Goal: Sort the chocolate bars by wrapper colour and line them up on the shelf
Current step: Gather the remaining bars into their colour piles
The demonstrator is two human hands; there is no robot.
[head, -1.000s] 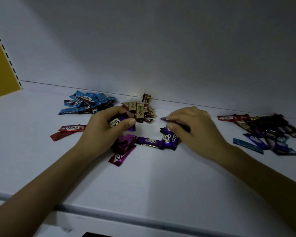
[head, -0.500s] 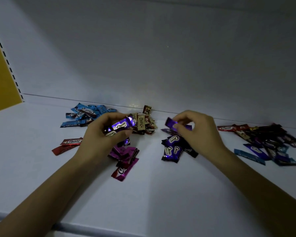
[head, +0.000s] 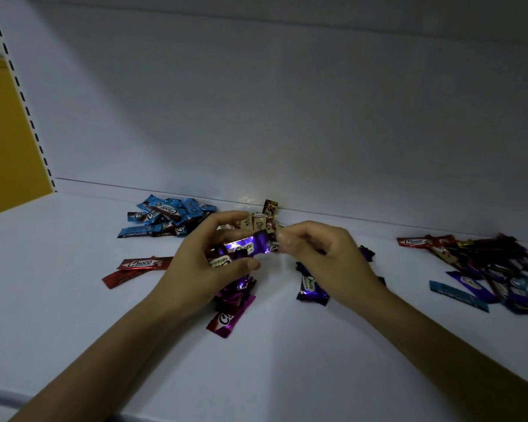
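On a white shelf (head: 73,300), past the blue pile (head: 168,217) and two red bars (head: 137,266), a person's left hand (head: 201,269) grips a small stack topped by a purple bar (head: 247,246), held just above the shelf. The right hand (head: 320,257) curls at the bar's right end; whether it pinches cannot be told. Squaring the wrappers edge to edge before laying them by the purple pile (head: 313,290) would likely serve best, clear of the unsorted heap (head: 485,269).

One purple bar (head: 246,248) held raised, centre; blue pile (head: 168,219) far left; red pair (head: 137,268) left; magenta pile (head: 232,303) near; mixed heap (head: 494,269) right.
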